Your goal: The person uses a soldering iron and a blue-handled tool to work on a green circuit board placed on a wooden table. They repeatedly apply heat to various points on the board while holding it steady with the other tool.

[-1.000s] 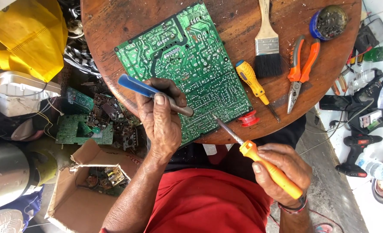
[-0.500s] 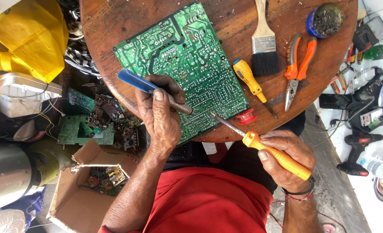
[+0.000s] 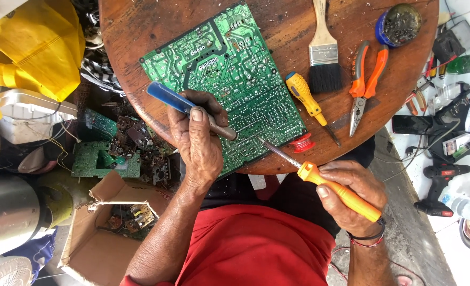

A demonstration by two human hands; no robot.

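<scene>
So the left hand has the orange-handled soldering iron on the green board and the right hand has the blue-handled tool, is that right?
Not quite: the hands are swapped. In the head view the right hand holds the orange-handled soldering iron, and the left hand holds the blue-handled tool. Both tips do meet on the green board.

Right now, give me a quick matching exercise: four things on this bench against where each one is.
Things:
1. blue-handled tool
2. orange soldering iron
3. paintbrush
4. pliers

Places:
A. lying between paintbrush and round tin
B. in the right hand
C. in the left hand
D. lying just right of the circuit board

Pairs: 1-C, 2-B, 3-D, 4-A
</scene>
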